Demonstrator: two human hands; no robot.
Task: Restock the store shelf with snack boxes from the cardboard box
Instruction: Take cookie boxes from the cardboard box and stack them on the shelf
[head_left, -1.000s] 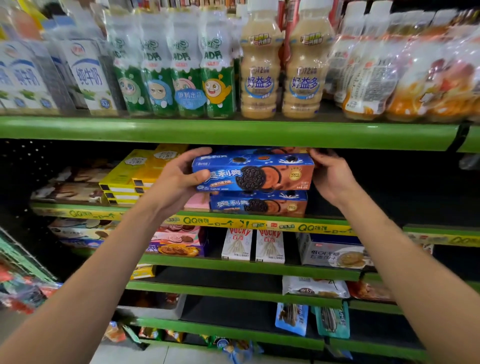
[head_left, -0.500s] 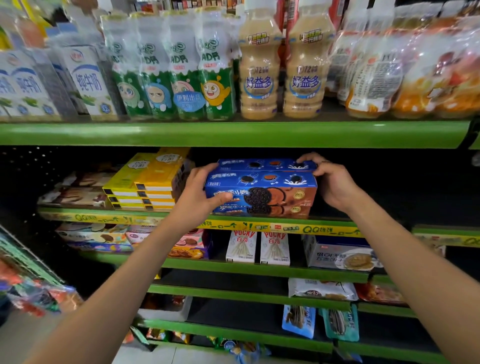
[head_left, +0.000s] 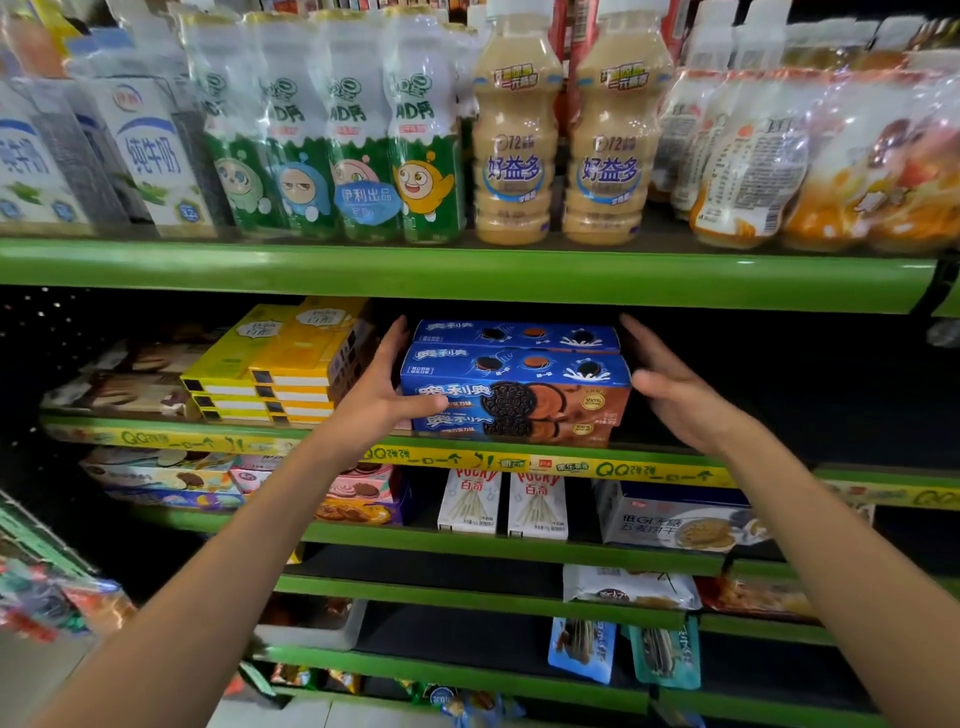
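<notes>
Top cookie box (head_left: 514, 387) seated on lower cookie box (head_left: 519, 426), second shelf (head_left: 467, 457), just right of yellow boxes (head_left: 280, 364). Another blue box (head_left: 514, 335) behind. Left hand (head_left: 376, 389): fingers straight along box's left end, thumb touching front face, nothing gripped. Right hand (head_left: 670, 387): spread flat, just off right end, holding nothing. Cardboard box not in view.

Step judged: squaring the stack, then release. To do well: press both ends evenly with flat palms; line front faces flush with shelf lip; keep labels forward; avoid nudging yellow boxes. Withdraw straight back, below the upper shelf's edge (head_left: 467, 275).
</notes>
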